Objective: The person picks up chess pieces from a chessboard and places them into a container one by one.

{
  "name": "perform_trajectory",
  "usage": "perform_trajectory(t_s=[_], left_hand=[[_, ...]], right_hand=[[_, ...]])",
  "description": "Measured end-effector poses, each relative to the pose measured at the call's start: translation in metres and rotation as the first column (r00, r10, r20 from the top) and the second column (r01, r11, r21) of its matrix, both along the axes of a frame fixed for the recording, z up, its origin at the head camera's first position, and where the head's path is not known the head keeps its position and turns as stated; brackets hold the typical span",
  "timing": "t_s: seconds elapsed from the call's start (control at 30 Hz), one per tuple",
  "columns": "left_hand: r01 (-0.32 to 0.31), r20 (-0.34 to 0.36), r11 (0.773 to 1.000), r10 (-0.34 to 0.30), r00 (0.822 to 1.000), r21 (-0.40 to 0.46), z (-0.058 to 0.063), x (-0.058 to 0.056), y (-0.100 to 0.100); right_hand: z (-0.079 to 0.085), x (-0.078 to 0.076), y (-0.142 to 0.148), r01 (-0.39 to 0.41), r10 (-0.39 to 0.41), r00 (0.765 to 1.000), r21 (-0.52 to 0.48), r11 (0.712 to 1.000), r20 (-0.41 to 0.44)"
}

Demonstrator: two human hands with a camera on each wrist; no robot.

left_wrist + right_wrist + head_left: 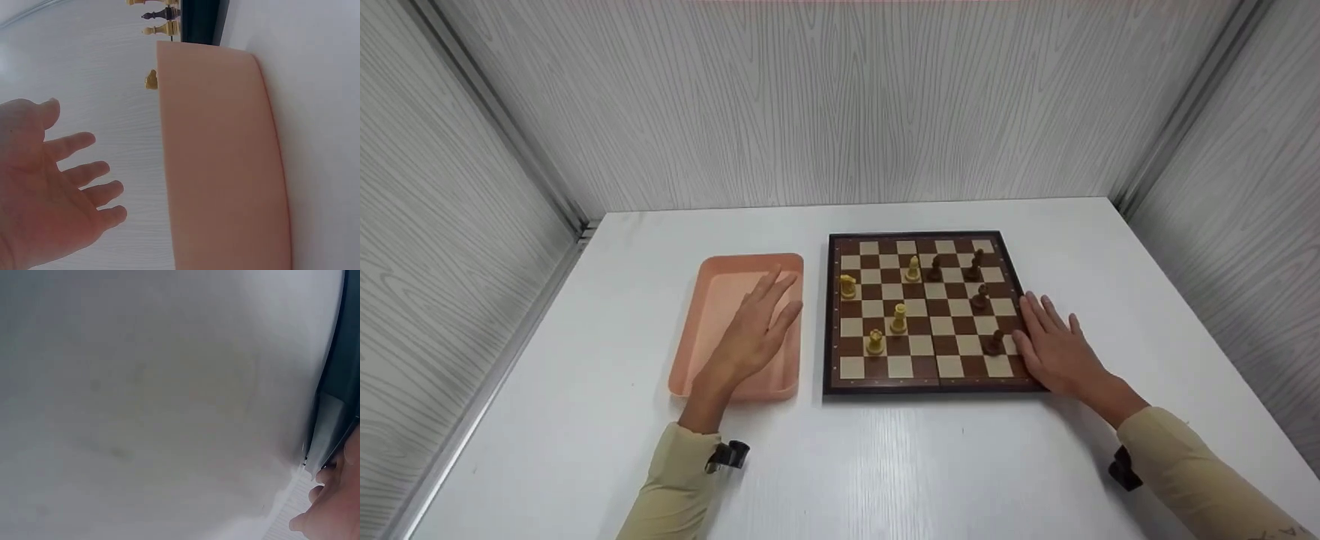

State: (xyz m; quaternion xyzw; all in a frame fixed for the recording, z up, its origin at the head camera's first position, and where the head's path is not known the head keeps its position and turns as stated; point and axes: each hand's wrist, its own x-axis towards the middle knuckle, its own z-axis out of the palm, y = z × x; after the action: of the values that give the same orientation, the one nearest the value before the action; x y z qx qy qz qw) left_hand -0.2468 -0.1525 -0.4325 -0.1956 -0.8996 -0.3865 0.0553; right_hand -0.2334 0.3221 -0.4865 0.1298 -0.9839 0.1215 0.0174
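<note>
My left hand (751, 331) hovers over a shallow pink tray (718, 294), fingers extended and thumb apart. In the left wrist view the palm faces the tray's side wall (222, 152) with nothing in it. A folding chessboard (885, 384) lies to the right of the tray. My right hand (1061, 352) rests along the board's right edge, its fingers straight and touching the frame. Yellow pieces stand on the board's left half, among them a knight (848, 286) and a crowned piece (874, 343). Several dark pieces (980, 297) stand on the right half, one dark piece (994, 343) near my right thumb.
The white table (877, 465) carries the tray and board. A grey wood-grain panel (840, 105) closes off the back, with matching side panels (442, 225) at left and right. A narrow strip of table separates tray and board.
</note>
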Motion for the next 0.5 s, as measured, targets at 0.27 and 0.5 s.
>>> perform_trajectory(t_s=[0.27,0.5], left_hand=[[0.034,0.008,0.999,-0.034,0.999,0.019,0.002,-0.005,0.014],[0.073,0.022,0.996,-0.074,0.997,0.055,0.007,-0.009,0.032]], right_hand=[[-0.003,0.0,0.001,0.004,-0.004,1.0,-0.008,1.0,0.012],[-0.002,-0.001,0.0,-0.01,0.01,1.0,-0.006,1.0,-0.018]])
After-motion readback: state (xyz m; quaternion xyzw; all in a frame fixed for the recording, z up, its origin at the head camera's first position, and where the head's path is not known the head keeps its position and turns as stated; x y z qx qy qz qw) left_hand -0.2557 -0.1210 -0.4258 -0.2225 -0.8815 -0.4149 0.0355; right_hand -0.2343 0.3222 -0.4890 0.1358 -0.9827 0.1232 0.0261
